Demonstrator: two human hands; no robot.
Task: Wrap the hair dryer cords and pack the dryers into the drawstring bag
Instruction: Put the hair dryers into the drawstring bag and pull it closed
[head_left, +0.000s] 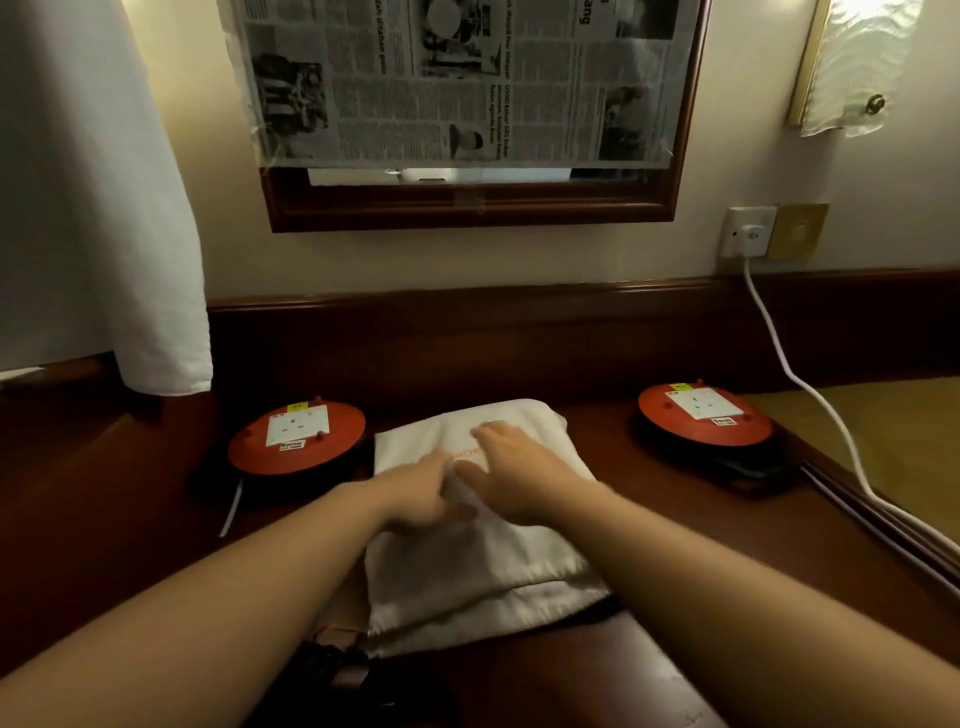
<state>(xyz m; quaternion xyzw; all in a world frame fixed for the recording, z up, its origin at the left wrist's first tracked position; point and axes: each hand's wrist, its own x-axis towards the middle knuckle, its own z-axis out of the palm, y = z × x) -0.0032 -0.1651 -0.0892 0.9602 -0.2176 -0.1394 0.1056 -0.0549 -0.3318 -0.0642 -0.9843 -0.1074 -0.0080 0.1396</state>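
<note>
Near edge of surface (130, 493): dark object (332, 665) with a thin orange strand beside it, partly hidden under the left forearm; kind not determinable.

Middle of surface, from near edge toward back: white drawstring bag (467, 582), lying flat and bulging, gathered mouth hem toward the near edge, orange lettering partly visible on its top face. Contents not visible.

On the bag's top: left hand (421, 493), fingers fairly straight, resting on the fabric with fingertips near the lettering; whether it pinches any cloth cannot be told, the frame being blurred there. Right hand (511, 467), fingers spread and flat, pressing the fabric just beside the left hand; it grips nothing.

Left of the bag, toward the back edge: red extension reel (296, 439), round, white socket plate on top, a white cord end trailing toward the near edge.

Right back corner: second red extension reel (704, 415), same pattern.

Right edge: white cable (810, 389) running from a plug in the wall socket (748, 231) down past the edge.

Wall behind: wooden-framed mirror (467, 208) covered with newspaper (467, 78). White curtain (93, 182) hanging over the left back corner.
</note>
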